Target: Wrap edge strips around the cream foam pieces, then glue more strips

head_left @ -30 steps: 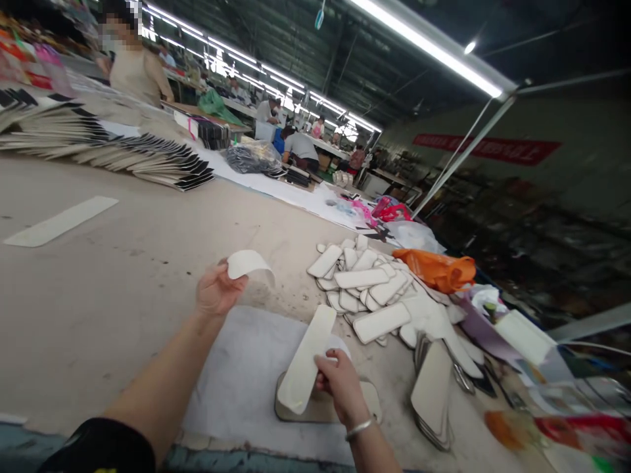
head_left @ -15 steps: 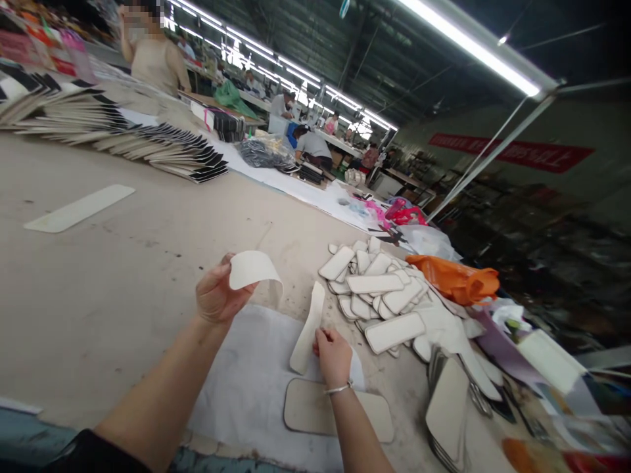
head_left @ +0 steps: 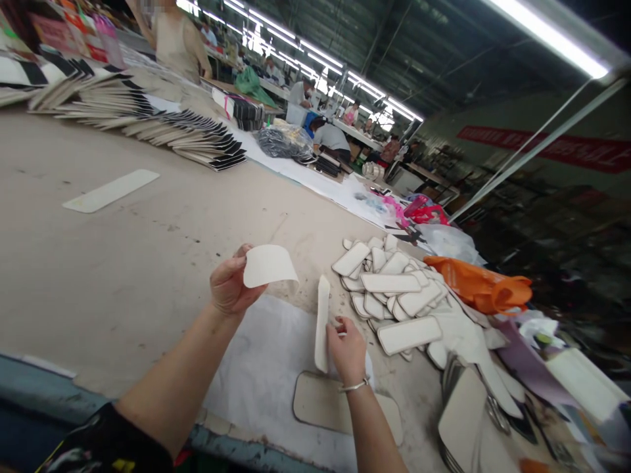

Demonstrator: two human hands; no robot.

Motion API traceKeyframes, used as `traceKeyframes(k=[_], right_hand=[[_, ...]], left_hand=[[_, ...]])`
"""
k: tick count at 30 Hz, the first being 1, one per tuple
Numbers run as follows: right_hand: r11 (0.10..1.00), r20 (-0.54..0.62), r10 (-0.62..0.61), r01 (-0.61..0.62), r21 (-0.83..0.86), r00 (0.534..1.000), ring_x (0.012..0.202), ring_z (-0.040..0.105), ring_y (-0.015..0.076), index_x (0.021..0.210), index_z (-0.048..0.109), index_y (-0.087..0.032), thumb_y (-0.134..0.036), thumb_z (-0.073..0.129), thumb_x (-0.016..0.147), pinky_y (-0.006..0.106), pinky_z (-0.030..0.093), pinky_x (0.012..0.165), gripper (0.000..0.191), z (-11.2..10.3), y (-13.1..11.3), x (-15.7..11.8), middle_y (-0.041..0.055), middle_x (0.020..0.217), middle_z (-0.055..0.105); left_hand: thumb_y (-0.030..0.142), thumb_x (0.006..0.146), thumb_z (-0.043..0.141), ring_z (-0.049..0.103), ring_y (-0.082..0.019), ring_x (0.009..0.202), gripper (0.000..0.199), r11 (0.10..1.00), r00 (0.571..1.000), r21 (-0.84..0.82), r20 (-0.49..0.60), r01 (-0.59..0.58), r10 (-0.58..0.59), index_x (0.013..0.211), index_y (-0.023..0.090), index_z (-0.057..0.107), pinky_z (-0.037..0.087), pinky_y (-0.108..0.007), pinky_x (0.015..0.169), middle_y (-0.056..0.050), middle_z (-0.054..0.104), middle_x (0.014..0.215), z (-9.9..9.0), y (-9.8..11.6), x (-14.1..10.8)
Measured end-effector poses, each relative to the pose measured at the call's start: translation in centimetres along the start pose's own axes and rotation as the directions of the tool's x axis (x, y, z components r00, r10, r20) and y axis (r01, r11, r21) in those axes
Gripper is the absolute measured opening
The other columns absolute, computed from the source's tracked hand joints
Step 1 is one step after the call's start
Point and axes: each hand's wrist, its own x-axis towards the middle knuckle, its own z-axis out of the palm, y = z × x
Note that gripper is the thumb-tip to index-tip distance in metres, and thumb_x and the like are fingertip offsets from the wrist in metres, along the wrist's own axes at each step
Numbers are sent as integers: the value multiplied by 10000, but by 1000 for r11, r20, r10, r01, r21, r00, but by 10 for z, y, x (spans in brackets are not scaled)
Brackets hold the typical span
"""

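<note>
The left hand (head_left: 236,279) pinches a curled white strip (head_left: 270,266); the right hand (head_left: 346,345), fingers nearly closed, grips a narrow white strip (head_left: 322,325) above the bench (head_left: 197,217).

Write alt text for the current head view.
Left hand holds a curved white piece; right hand holds a narrower-looking pale strip above a white cloth. A heap of rounded pale pieces lies to the right on the worktable.

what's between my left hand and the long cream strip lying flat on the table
Just beige tabletop with small dark marks between your left hand and that strip, seen in the head view.
</note>
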Motion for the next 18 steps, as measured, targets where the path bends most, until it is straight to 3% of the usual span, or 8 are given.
traceKeyframes(k=[2,5,9,14,18], right_hand=[[999,-35,-2,4,54,999,700,610,188,964,639,-140,-355,522,757,290,452,685,320,3,2,0,67,788,667],[993,18,-51,48,104,999,776,627,187,878,670,-175,-274,463,776,292,458,746,251,9,5,0,56,834,689],[998,86,-51,47,52,995,874,632,202,976,677,-171,-204,396,781,326,450,827,343,14,2,-1,65,916,699],[992,-17,-80,82,92,997,790,629,191,1227,528,-137,-277,454,784,331,481,750,470,9,-6,-5,85,997,674],[942,-107,-6,42,334,994,768,610,170,1181,554,-143,-390,526,774,321,490,722,477,-1,-6,-13,96,1018,649]], left_hand=[[193,575,646,619,-157,723,126,1000,1000,-7,12,-4,4,692,176,602,514,-278,734,8,646,703,1,0,-1],[187,581,642,621,-157,740,129,1000,1000,-18,5,-11,11,705,180,607,511,-277,740,14,650,714,2,2,-1],[210,590,639,618,-155,703,107,1000,1000,15,5,-11,11,687,186,600,505,-266,708,13,636,681,2,2,-2],[232,588,639,608,-160,690,134,999,1000,48,14,2,-2,708,187,597,492,-275,704,7,627,688,-2,1,-2],[240,587,629,599,-166,675,140,996,998,78,41,41,-45,708,183,589,478,-276,652,-9,627,701,-3,1,-4]])
